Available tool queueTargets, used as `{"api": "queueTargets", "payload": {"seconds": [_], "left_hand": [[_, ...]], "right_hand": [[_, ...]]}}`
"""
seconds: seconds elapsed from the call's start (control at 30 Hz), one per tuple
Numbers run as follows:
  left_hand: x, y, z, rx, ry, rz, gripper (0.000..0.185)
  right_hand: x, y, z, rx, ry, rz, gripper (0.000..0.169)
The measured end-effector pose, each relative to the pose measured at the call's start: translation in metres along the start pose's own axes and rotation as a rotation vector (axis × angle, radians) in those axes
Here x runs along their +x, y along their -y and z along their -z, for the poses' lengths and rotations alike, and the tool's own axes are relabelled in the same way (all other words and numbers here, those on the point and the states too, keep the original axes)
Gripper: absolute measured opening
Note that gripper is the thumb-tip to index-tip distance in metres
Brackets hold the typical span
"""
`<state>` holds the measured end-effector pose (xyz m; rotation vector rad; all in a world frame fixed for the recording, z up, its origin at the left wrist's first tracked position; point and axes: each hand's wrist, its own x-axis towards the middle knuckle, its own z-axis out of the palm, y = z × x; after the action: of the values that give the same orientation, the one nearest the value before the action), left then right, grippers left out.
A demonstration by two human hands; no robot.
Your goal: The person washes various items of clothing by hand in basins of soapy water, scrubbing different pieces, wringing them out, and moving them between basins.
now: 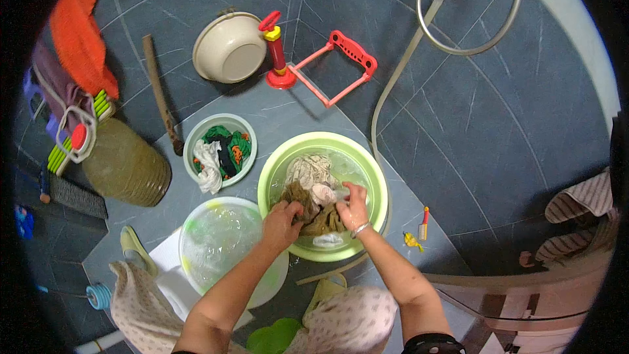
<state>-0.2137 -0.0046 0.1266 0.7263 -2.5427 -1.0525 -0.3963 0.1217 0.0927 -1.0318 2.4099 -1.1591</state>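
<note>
A light green plastic basin [381,206] of water stands before me, with both my hands inside its rim. Brown wet cloth [324,223] lies in its near half; patterned pale cloth [308,169] and a small pinkish-white cloth [323,194] lie beyond it. My left hand [284,223] grips the brown cloth at its left part, fingers curled. At the cloth's right end is my right hand [354,209], a bracelet at its wrist, thumb on the cloth and index finger raised; whether it grips is unclear. White cloth [328,240] shows under the water near the front rim.
Left of the green basin is a basin of sudsy water [221,241]; behind that, a small basin [187,150] holds green, black and white clothes. A large ribbed container [125,162] stands far left. A hose [393,83] runs down behind. A small comb-like brush [423,226] lies at right.
</note>
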Motion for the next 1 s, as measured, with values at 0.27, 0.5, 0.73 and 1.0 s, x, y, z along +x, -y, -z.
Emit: {"api": "queueTargets", "payload": {"seconds": [0.27, 0.5, 0.73, 1.0], "left_hand": [[0.072, 0.014, -0.064, 0.449, 0.231, -0.038, 0.085], [0.106, 0.065, -0.148, 0.618, 0.722, 0.134, 0.081], [0.106, 0.132, -0.221, 0.411, 0.621, 0.330, 0.041], [0.108, 0.076, -0.138, -0.657, 0.320, 0.518, 0.061]], "right_hand": [[0.022, -0.037, -0.034, -0.770, 0.358, -0.136, 0.080], [0.048, -0.122, -0.093, -0.862, 0.738, -0.115, 0.056], [0.018, -0.270, -0.137, -0.799, 0.648, -0.303, 0.043], [0.127, -0.132, -0.064, -0.698, 0.797, -0.136, 0.034]]}}
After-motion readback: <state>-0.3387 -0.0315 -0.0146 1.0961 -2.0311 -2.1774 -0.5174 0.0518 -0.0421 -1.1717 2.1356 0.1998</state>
